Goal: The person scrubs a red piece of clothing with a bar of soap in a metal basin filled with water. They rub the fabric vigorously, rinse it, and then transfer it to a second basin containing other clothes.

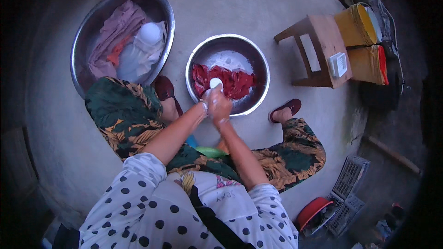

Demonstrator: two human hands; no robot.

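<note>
A steel basin [264, 64] sits on the floor between my feet, with wet dark red cloth [235, 83] and some whitish suds or water inside. Over its near edge my left hand [208, 98] and my right hand [221, 107] are pressed together, fingers closed. A small white round object [215, 82] pokes out beyond them above the cloth; its kind is not clear. The right hand seems wrapped round it, while the left hand's fingers are mostly hidden. White foam clings to both wrists.
At the upper left, a larger steel basin [169, 14] holds pinkish and white cloths and a white rounded thing [150, 33]. To the right stands a wooden stool [326, 41] with a small white box [338, 64], beside yellow buckets [355, 25]. Grey crates [349, 177] and a red basin [310, 212] lie lower right.
</note>
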